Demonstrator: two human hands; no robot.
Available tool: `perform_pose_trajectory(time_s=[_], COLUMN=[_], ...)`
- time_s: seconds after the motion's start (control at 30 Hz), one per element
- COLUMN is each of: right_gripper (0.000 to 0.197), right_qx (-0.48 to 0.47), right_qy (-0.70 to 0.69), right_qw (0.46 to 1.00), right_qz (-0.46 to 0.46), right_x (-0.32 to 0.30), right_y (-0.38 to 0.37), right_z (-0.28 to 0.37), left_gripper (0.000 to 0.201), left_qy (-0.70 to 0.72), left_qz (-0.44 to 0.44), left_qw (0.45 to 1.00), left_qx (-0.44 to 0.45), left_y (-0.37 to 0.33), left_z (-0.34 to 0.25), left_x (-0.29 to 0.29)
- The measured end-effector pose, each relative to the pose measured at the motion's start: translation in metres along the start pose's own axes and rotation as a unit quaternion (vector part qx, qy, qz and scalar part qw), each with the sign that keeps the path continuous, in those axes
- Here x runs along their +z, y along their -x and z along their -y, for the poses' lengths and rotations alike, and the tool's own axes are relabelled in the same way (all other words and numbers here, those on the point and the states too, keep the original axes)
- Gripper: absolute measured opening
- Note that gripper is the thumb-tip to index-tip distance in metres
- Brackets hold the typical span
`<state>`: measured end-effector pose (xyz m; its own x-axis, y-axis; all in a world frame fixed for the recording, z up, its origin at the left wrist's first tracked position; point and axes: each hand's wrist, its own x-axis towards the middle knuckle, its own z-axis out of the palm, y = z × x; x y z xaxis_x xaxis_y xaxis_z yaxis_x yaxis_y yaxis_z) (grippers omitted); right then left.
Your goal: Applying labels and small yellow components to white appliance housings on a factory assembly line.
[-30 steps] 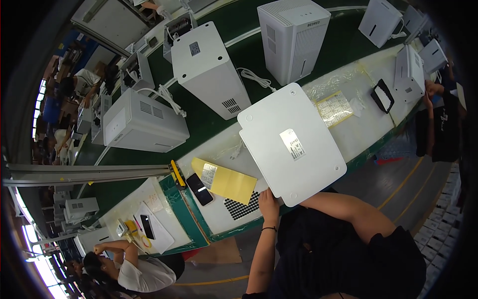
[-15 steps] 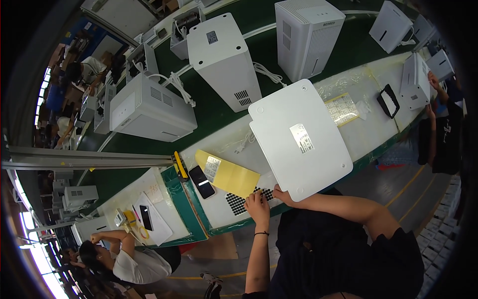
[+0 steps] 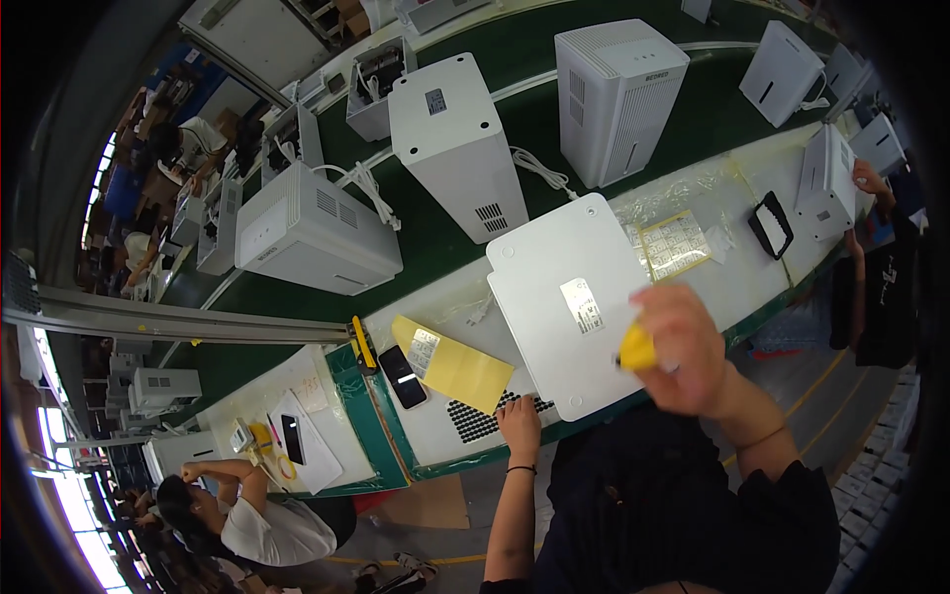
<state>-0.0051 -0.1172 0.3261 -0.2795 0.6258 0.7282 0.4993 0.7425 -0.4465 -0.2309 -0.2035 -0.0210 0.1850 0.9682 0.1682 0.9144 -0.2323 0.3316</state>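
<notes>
My right hand [image 3: 683, 346] is raised over the near right edge of a white appliance, closed round a yellow object with a dark tip [image 3: 636, 350]; motion smears it, so its kind is unclear. The appliance [image 3: 544, 312] lies with a flat panel up, showing a silver label [image 3: 582, 305] and round recesses at its corners. My left hand [image 3: 519, 428] rests on the bench with spread fingertips on a sheet of small round black pads [image 3: 471, 422]. Yellow backing paper [image 3: 465, 368] with silver labels covers part of that sheet.
A phone [image 3: 402, 377] and a yellow-and-black tool [image 3: 363, 345] lie to the left. Tall white appliances [image 3: 618, 104] stand on the green line beyond. A label sheet [image 3: 676, 246] and a black frame [image 3: 771, 226] lie right. Co-workers sit left [image 3: 272, 515] and stand far right.
My right hand has left the pad sheet and risen over the appliance, now with a yellow object in it. My left hand stays by the pads. The whole view has tilted slightly.
</notes>
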Motion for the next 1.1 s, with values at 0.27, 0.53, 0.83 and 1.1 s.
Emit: perform_pose_trajectory(time_s=[0.27,0.53,0.83,1.1], right_gripper=[0.015,0.012,0.011,0.051], right_qx=[0.189,0.076,-0.019,0.279], right_qy=[0.021,0.095,0.155,-0.144], right_qw=[0.980,0.990,0.986,0.949], right_qz=[0.050,0.078,0.051,0.037], right_x=[0.005,0.006,0.009,0.028], right_y=[-0.028,-0.041,-0.029,-0.027], right_z=[-0.087,-0.095,-0.094,-0.096], left_gripper=[0.006,0.017,0.013,0.007], left_qy=[0.079,0.271,0.425,0.526], left_qz=[-0.038,-0.186,-0.238,-0.282], left_qw=[0.982,0.916,0.827,0.769], left_qx=[-0.169,-0.229,-0.279,-0.230], left_y=[0.000,-0.033,-0.066,-0.133], left_z=[-0.014,-0.042,-0.056,-0.081], left_x=[-0.012,-0.053,-0.109,-0.213])
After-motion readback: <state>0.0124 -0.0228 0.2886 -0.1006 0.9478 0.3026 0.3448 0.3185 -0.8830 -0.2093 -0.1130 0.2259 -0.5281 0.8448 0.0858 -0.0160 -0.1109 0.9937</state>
